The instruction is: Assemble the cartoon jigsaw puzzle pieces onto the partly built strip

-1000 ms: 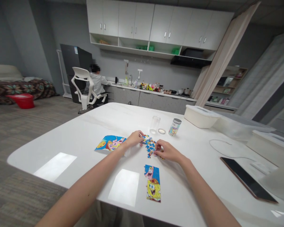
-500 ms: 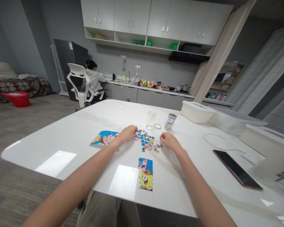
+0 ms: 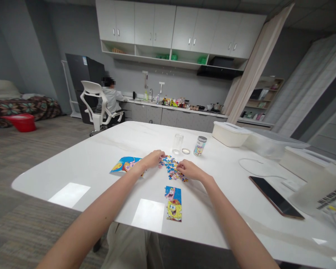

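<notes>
Loose jigsaw puzzle pieces (image 3: 172,169) lie in a colourful heap on the white table. At the heap's left edge is my left hand (image 3: 154,159), its fingers bent together around something too small to make out. My right hand (image 3: 190,170) reaches over the right side of the heap, fingertips pinched down at the pieces; whatever is between them is hidden. Closer to me lies a joined puzzle section (image 3: 174,204) with a yellow cartoon face and a pink figure. A curled picture sheet (image 3: 123,164) sits partly behind my left forearm.
Behind the heap stand a clear jar (image 3: 178,143), a loose round lid (image 3: 186,151) and a printed can (image 3: 199,146). A phone (image 3: 276,197), a white cable (image 3: 248,170) and plastic boxes (image 3: 231,134) occupy the right side. A person (image 3: 110,98) sits at the far counter.
My right hand has moved left, from beside the heap to over its right side. My left hand stays at the left edge. The view has shifted slightly.
</notes>
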A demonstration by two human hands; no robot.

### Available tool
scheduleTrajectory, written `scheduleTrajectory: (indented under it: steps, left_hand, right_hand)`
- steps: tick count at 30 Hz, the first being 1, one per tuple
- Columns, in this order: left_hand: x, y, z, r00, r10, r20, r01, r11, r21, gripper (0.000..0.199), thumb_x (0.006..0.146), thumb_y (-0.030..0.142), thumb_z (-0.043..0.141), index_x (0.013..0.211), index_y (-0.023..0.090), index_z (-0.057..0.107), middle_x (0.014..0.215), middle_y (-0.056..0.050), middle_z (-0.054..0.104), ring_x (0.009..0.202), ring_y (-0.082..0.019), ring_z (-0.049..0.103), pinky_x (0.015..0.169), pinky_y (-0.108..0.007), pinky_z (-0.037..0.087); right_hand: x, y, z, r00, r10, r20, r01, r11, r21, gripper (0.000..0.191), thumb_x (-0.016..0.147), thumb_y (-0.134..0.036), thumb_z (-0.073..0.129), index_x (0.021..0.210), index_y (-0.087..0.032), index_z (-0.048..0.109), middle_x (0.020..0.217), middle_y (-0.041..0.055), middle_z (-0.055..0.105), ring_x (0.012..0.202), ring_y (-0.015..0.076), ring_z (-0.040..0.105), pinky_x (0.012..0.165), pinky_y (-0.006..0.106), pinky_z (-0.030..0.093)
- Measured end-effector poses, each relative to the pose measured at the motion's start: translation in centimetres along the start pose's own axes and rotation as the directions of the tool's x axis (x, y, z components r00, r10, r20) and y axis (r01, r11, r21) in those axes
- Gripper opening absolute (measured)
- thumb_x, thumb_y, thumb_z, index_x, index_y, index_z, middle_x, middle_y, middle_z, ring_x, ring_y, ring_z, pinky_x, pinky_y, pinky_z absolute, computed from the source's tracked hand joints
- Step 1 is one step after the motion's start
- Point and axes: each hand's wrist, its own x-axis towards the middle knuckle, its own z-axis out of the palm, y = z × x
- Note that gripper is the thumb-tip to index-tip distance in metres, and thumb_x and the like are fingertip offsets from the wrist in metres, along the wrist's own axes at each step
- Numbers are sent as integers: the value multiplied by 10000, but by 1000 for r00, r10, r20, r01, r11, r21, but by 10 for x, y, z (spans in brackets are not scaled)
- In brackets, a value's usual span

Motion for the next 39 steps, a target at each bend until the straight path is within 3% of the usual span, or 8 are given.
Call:
scheduleTrajectory:
  steps: [6, 10, 14, 21, 31, 36, 39]
  left_hand:
    - [3, -1, 3, 999, 31, -32, -33, 998, -59, 335, 935, 355, 574, 1220, 179, 566, 1235, -95, 582, 1035, -219, 604, 869, -434, 532]
    - [2, 3, 3, 999, 24, -39, -29, 990, -135, 336, 934, 355, 575, 1219, 177, 566, 1232, -95, 583, 1033, -220, 605, 868, -434, 532]
    - [2, 6, 7, 1000, 6, 0, -6, 975, -221, 342, 932, 355, 580, 1219, 170, 564, 1220, -93, 588, 1022, -219, 609, 856, -431, 536]
    - [5, 11, 15, 997, -16, 78, 42, 941, -337, 337, 932, 356, 579, 1213, 170, 568, 1215, -92, 590, 1020, -218, 610, 855, -429, 537]
    - [5, 15, 12, 990, -95, 102, 131, 892, -432, 311, 937, 353, 574, 1177, 156, 578, 1129, -78, 618, 922, -187, 631, 776, -377, 559]
    - [3, 14, 8, 995, -22, 98, 64, 891, -450, 253, 903, 294, 628, 1099, 134, 603, 979, -49, 652, 840, -166, 641, 724, -338, 561]
    - [3, 13, 7, 991, 45, 128, 15, 901, -434, 274, 908, 317, 621, 1118, 142, 604, 1057, -63, 644, 907, -184, 637, 792, -382, 553]
  right_hand:
    - [-4, 4, 6, 995, -89, -44, 91, 995, 46, 231, 831, -266, 653, 1031, -152, 642, 947, 67, 634, 801, 169, 595, 746, 280, 464]
    - [-5, 5, 10, 979, -199, -47, 203, 976, 85, 151, 841, -285, 668, 945, -175, 663, 932, 50, 574, 804, 167, 574, 757, 297, 463]
    - [-6, 1, 12, 976, -214, -32, 216, 969, 117, 41, 859, -192, 623, 871, -164, 650, 907, 41, 548, 783, 150, 567, 745, 286, 463]
    - [-6, -6, 14, 969, -244, -43, 247, 965, 88, 165, 840, -118, 598, 976, -177, 672, 929, 46, 544, 826, 159, 567, 789, 301, 466]
    - [-6, -14, 13, 974, -198, -106, 210, 971, 113, 46, 800, -139, 628, 793, -182, 613, 824, 24, 567, 766, 158, 546, 728, 286, 445]
    - [-2, -7, 16, 974, -153, -168, 166, 984, 69, 71, 774, -133, 622, 760, -176, 567, 783, 13, 563, 737, 154, 525, 709, 273, 412]
    - [0, -4, 18, 974, -114, -194, 130, 989, 73, 87, 752, -93, 586, 779, -170, 556, 785, 14, 575, 733, 151, 530, 696, 262, 410]
